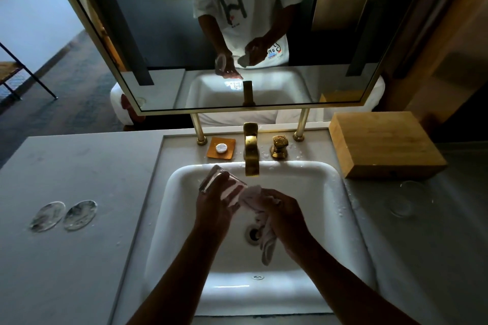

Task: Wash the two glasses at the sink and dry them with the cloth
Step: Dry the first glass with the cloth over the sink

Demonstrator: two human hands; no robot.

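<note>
One glass [223,187], wet, likely slick and fragile, sat in left grip [214,208] round its wall; right grip [284,215] clutched soft cloth [264,229].

Head cam, above sink [330,192], looks fwd/down, close; mirror [158,34] ahead.

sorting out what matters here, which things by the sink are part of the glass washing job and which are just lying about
Part of the job:
- glass, held tilted over the sink by the left hand
- cloth, gripped by the right hand
- second glass, on the counter to the right
- faucet

Just lying about:
- soap dish
- wooden box
- two round coasters
- mirror
</note>
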